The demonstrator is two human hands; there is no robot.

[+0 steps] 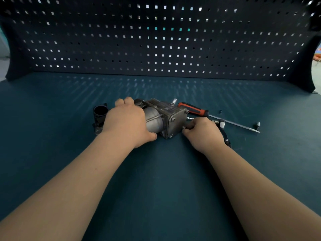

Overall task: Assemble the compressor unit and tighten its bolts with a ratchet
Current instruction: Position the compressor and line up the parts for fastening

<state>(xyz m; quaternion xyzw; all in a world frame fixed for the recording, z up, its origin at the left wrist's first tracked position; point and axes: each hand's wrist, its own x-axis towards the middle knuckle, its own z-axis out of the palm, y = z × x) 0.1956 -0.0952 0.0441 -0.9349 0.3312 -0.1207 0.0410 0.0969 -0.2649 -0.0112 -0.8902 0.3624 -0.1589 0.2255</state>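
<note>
Left hand (pixel 128 122) clasped compressor unit (pixel 154 122) barrel; right hand (pixel 203 133) pinched bolt (pixel 190 118) at its end face. Judged heavy, rigid; hold barrel.

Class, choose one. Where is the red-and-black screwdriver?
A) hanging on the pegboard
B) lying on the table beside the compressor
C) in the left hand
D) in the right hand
B: the screwdriver lies flat on the table behind the right hand, untouched; the left hand grips the compressor.
</note>
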